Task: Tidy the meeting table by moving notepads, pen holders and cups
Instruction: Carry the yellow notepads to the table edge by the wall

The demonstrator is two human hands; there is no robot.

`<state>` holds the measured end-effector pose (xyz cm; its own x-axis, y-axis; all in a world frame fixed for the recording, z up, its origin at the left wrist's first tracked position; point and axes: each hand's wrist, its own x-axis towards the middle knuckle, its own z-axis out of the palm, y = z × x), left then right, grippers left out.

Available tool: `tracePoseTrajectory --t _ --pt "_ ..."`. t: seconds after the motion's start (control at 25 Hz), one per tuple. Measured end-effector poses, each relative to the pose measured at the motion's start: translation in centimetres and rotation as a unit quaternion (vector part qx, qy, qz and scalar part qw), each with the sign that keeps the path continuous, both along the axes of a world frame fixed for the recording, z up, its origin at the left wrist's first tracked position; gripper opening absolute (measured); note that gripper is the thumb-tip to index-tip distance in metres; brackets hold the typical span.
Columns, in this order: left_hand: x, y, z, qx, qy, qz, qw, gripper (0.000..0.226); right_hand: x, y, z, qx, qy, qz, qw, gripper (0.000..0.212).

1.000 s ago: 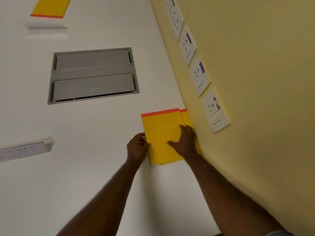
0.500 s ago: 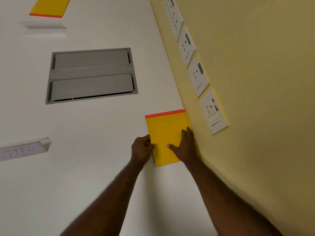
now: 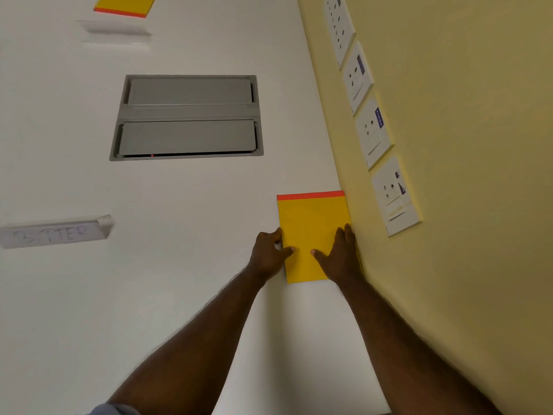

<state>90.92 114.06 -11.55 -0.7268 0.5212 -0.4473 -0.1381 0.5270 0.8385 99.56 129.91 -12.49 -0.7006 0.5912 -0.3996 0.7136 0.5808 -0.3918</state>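
Note:
A yellow notepad (image 3: 311, 223) with an orange top strip lies on the white table (image 3: 179, 295), its right edge against the yellow wall. It sits squarely on a second pad that is now almost fully hidden beneath it. My left hand (image 3: 267, 256) holds the pad's left edge, thumb on top and fingers curled at the side. My right hand (image 3: 341, 256) rests flat on the pad's lower right part, next to the wall. Another yellow notepad (image 3: 125, 4) lies at the table's far end.
A grey recessed cable box (image 3: 188, 118) with two flaps is set into the table ahead on the left. A white name card (image 3: 57, 233) stands at the left and another (image 3: 116, 31) farther back. Several white wall sockets (image 3: 374, 130) line the wall (image 3: 463, 175).
The top notepad has slid right until it lines up over the lower pad against the wall. Both hands moved with it; the lower pad's edge no longer shows.

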Motion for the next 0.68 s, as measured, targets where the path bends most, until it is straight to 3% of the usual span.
tracePoseTrajectory --t 0.16,0.44,0.68 --pt "0.1 -1.0 0.4 -0.079 -0.016 -0.007 0.997 0.084 -0.2 -1.5 0.4 0.036 0.03 0.008 0.999 0.085" --pt "-0.3 -13.7 4.9 -0.138 0.136 0.071 0.978 0.063 -3.6 -11.4 3.4 0.027 0.179 0.135 0.974 0.068" --pt "2.9 -27.1 10.7 -0.255 0.294 0.133 0.911 0.065 -4.2 -22.8 6.6 -0.022 0.224 0.307 0.925 0.066"
